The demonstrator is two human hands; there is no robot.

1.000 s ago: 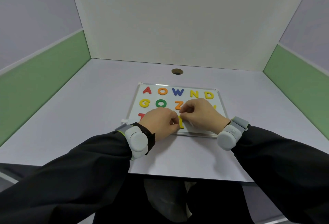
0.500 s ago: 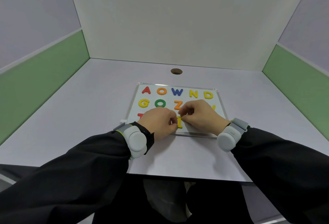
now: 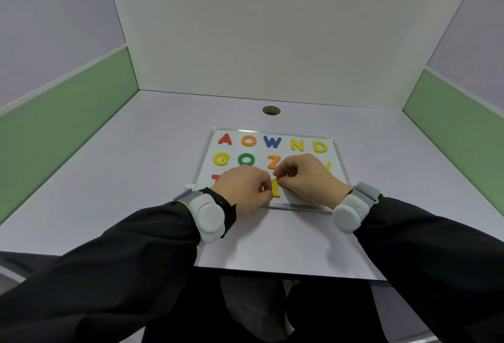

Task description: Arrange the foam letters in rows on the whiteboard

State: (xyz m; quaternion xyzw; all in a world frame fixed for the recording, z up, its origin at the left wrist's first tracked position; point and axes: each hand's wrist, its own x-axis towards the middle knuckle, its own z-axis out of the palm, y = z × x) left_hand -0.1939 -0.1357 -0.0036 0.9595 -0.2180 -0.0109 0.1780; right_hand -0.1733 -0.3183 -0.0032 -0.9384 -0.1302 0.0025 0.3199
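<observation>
Pinching and squaring the yellow foam letter I (image 3: 276, 189) between curled left hand (image 3: 245, 191) and right hand (image 3: 305, 179), near edge of the white rectangular whiteboard (image 3: 338, 179), apparently aligning the third row.

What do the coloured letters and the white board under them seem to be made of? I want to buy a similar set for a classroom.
The coloured letters, such as the red A and blue W, look like thick matte foam: soft rounded edges, no shine. The white board looks like a smooth, slightly glossy whiteboard surface with a thin silvery frame, probably metal or plastic; the picture cannot settle which.
</observation>
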